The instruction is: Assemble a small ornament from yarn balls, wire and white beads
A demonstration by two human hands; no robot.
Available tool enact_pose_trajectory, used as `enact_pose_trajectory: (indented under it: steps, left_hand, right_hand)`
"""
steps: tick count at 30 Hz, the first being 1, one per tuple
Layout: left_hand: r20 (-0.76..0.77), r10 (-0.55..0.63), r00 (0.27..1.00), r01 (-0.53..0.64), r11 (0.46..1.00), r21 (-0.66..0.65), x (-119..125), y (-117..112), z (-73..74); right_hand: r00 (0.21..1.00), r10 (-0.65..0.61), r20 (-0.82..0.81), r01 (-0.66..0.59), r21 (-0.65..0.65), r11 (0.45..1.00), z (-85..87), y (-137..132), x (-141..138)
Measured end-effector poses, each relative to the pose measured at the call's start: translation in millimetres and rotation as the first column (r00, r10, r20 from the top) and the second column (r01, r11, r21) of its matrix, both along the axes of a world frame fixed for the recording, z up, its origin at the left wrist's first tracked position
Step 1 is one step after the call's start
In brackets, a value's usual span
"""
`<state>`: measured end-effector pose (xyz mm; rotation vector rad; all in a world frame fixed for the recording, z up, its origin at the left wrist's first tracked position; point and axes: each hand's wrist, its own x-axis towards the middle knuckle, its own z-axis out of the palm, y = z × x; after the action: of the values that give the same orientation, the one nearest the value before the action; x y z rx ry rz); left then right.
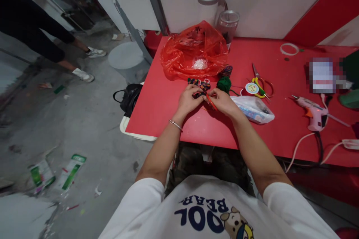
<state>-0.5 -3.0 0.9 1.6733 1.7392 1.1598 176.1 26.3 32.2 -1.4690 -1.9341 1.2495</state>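
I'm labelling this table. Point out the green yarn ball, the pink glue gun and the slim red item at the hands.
Green yarn ball point(224, 84): head view, middle of the ball.
Pink glue gun point(313, 109): head view, its body.
Slim red item point(211, 103): head view, middle of its visible length.

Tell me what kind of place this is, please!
Probably a little craft workspace: on the flat red tabletop are a pink plastic glue gun, a round dark green yarn ball just beyond the right hand, and some small white beads.
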Motion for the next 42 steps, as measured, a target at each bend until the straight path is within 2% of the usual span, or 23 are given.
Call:
enact_pose_trajectory:
  steps: [8, 12, 21, 30, 42]
  left_hand:
    - [0.072, 0.020, 0.997, -0.019, 1.000, -0.017, 6, 5, -3.3]
    - [0.086, 0.061, 0.994, -0.060, 0.998, -0.020, 7, 5, -4.9]
    - [0.149, 0.066, 0.987, -0.065, 0.998, -0.010, 8, 7, -6.5]
    - [0.129, 0.043, 0.991, -0.041, 0.999, -0.018, 8, 8, -4.9]
    - [0.115, -0.014, 0.993, 0.018, 0.999, -0.028, 2, 10, -13.2]
  right_hand:
    - [0.993, 0.011, 0.114, -0.018, 0.059, 0.998, 7.9, -6, 4]
    - [0.992, 0.020, 0.121, -0.031, 0.094, 0.995, 7.1, -7, 4]
    - [0.990, 0.018, 0.141, -0.040, 0.154, 0.987, 4.4, -11, 6]
    - [0.989, 0.033, 0.148, -0.060, 0.183, 0.981, 2.7, -12, 7]
    - [0.982, 0.032, 0.187, -0.068, 0.188, 0.980, 3.8, -12, 7]
